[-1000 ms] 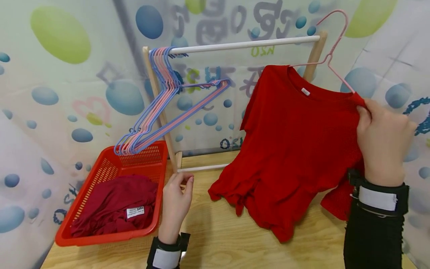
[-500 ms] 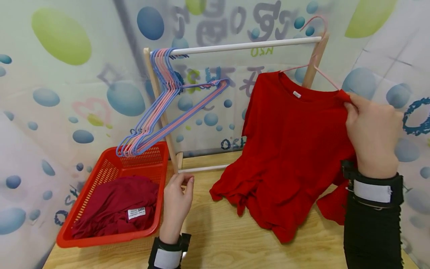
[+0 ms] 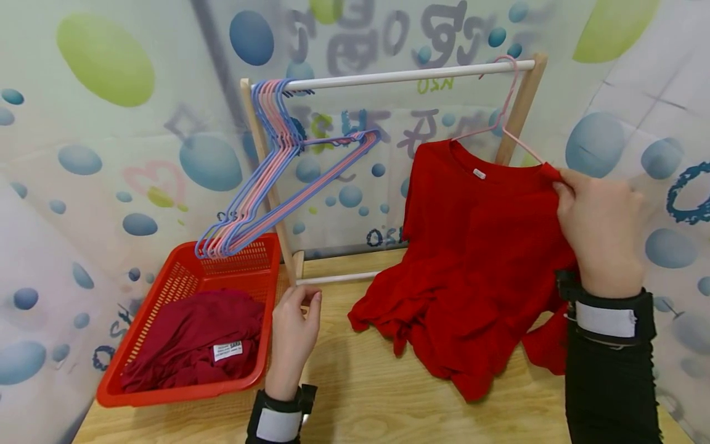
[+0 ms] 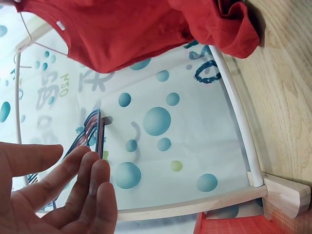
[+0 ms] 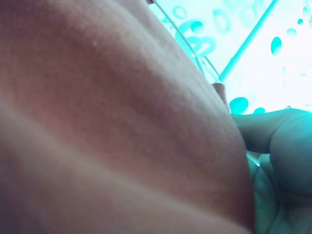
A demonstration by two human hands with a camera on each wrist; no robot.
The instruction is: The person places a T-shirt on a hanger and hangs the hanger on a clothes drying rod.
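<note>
A red T-shirt [image 3: 488,246] hangs on a pink hanger [image 3: 507,105], its lower part bunched on the wooden table. In the head view the hanger's hook overlaps the white rail [image 3: 405,76] near its right end. My right hand [image 3: 601,228] pinches the shirt's shoulder at the hanger's right end. Close cloth fills most of the right wrist view, with the thumb [image 5: 263,129] at its edge. My left hand [image 3: 295,336] is held up beside the red basket [image 3: 180,394], fingers loosely bent and nothing in them; the left wrist view shows those fingers [image 4: 80,187] too.
Several blue and pink hangers [image 3: 277,148] hang at the left end of the rail, over the basket. Dark red clothing [image 3: 188,339] with a white label lies in the basket. The rack's wooden posts [image 3: 521,108] and low white bar [image 3: 338,277] stand behind the shirt.
My right hand has moved left and down with the shirt and pink hanger. The hook has come from above the rail's right end down to the rail. The left hand stays nearly still.
</note>
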